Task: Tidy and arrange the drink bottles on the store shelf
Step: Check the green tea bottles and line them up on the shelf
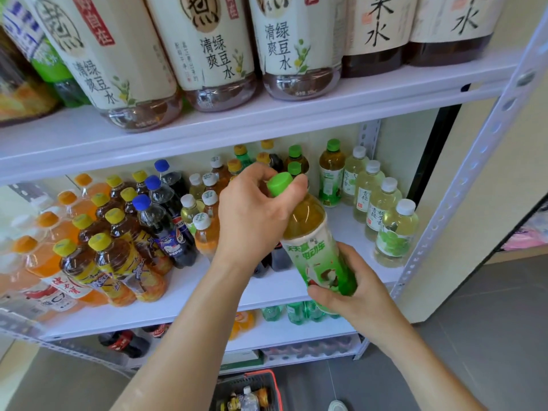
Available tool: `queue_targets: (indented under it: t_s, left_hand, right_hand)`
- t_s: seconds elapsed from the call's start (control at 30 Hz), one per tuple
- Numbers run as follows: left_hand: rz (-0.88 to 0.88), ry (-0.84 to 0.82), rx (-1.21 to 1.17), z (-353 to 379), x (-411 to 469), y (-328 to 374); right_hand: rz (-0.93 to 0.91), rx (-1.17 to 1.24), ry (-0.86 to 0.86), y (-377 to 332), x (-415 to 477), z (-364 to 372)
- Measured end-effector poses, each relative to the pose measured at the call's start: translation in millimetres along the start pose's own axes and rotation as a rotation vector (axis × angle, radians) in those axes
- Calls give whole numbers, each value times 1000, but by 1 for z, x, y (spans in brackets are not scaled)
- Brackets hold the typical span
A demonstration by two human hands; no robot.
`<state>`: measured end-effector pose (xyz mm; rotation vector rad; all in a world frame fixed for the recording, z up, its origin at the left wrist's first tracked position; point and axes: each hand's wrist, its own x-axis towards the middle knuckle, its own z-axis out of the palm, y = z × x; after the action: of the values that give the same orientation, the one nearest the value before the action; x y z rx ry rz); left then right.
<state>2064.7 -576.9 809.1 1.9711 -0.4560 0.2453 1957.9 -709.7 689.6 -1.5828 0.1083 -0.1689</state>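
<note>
left hand [252, 215] pinches the green cap, right hand [353, 292] wraps the green-tea bottle [314, 244]; best set it upright just behind the matching green-capped bottle [331, 176], label outward.

Floor [489, 351]: grey, smooth, running under the rack and off to the right.
Basket [247, 391]: near, bottom centre on the floor, dark mesh with a red rim, a few small items inside, too blurred to name.
Wall panel [462, 232]: cream, upright, just right of the rack.
Pink items [530, 232]: far right edge, soft and blurred, kind unclear.
White object [338, 406]: on the floor right of the basket, cut off by the frame.
</note>
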Motion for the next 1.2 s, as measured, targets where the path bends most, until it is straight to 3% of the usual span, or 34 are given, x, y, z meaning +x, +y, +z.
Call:
queue_targets:
  t_s: [0.1,0.23,0.3,0.43,0.67,0.8,0.97,1.1,1.2]
  left_hand:
    - [-42,-182,-110,-3,17,0]
    - [-114,-514,-85,-11,41,-8]
    - [-155,-579,-90,-9,48,-13]
    - [-102,-449,-6,9,55,-16]
    - [-3,-157,414,35,69,-20]
    - [73,-287,455,44,80,-25]
    - [21,-635,245,41,92,-34]
    - [127,-595,276,42,96,-40]
    - [299,-577,469,48,98,-39]
  right_hand:
    - [44,107,-80,-6,0,-10]
    - [138,458,-156,-5,0,-14]
    - [193,591,-214,-3,1,-15]
    - [287,749,-246,4,7,-18]
    - [227,510,47,20,11,-28]
    - [279,615,37,28,12,-28]
    - [454,776,12,45,21,-32]
    - [479,797,3,54,32,-35]
    - [480,627,38,55,44,-34]
